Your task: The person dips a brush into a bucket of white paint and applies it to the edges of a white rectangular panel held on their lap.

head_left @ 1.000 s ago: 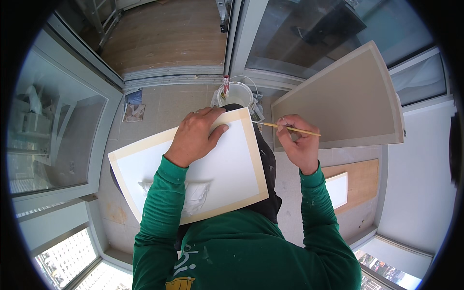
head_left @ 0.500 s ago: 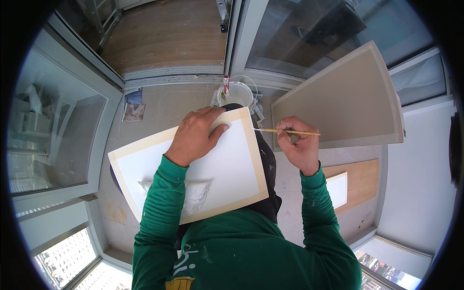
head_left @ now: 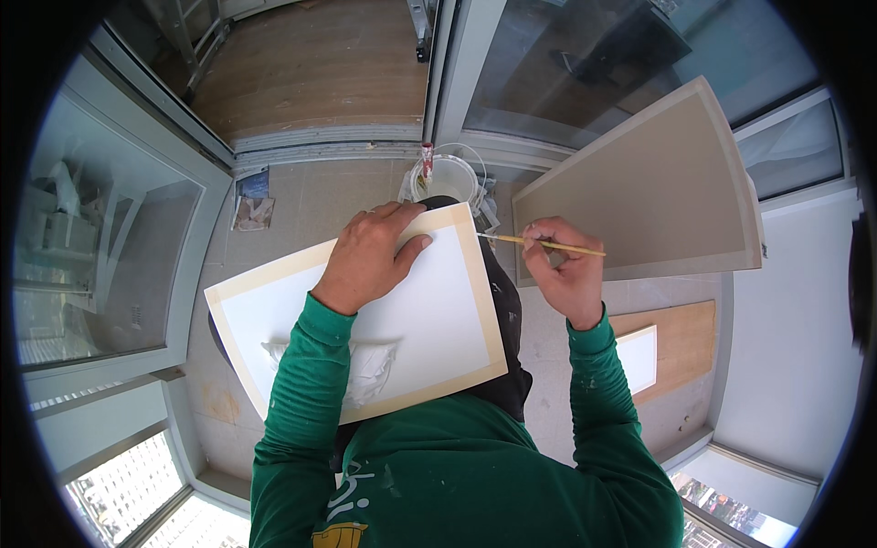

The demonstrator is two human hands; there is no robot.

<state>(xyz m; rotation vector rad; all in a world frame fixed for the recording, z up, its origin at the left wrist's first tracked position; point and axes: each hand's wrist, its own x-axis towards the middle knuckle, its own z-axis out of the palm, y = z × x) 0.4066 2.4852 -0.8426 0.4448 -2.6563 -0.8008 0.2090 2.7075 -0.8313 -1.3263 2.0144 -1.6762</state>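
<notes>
Across my lap lies a white panel (head_left: 429, 310) with a border of cream tape (head_left: 490, 329). My left hand (head_left: 370, 251) grips its far edge, the fingers reaching over the rim and the thumb on the white face. In my right hand (head_left: 566, 274), a slim paintbrush (head_left: 548, 244) with a yellow-brown handle is pinched. Its pale tip points left, at the panel's right edge near the far corner; whether it touches cannot be made out. A crumpled white cloth (head_left: 368, 373) rests on the panel, partly hidden by my left sleeve.
Beyond my knees stands a white bucket (head_left: 448, 178) with a wire handle and a red-topped item. A large beige panel (head_left: 630, 192) leans at the right. Behind my right forearm, a small white panel (head_left: 637, 359) lies on a brown board (head_left: 685, 347). A glass door (head_left: 110, 247) stands left.
The brush tip has shifted slightly away from me along the panel's right edge, and my right hand has tilted a little. My left hand and the panel stay put.
</notes>
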